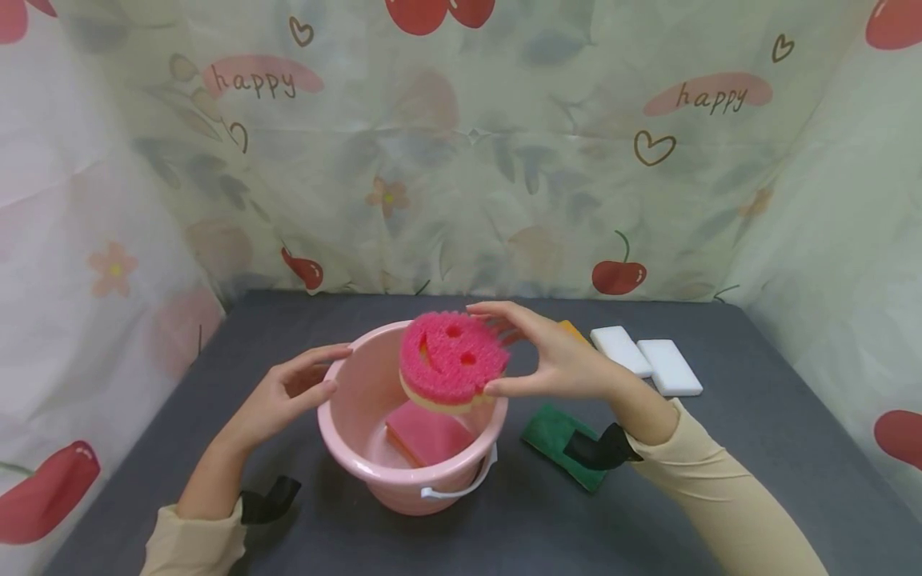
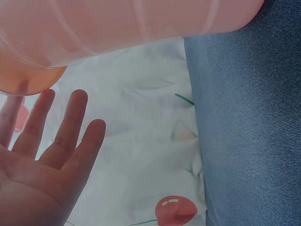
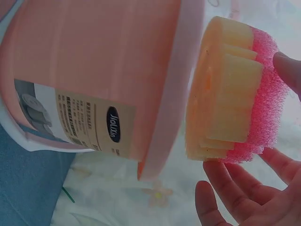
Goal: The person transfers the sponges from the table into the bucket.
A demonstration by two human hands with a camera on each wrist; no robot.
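Above the pink bucket (image 1: 396, 496), pinching the smiley sponge (image 1: 441, 374) in the right hand (image 1: 562, 358), with the left hand (image 1: 284, 400) loosely spread at the bucket's left rim, probably mid-loading, calling next for lowering inside near the pink sponge (image 1: 432, 436) and letting go.

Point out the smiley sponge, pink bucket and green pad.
Smiley sponge (image 1: 448, 365): head view, middle of its pink face.
Pink bucket (image 1: 396, 474): head view, near side of its rim.
Green pad (image 1: 551, 433): head view, upper surface, left of the black strap.
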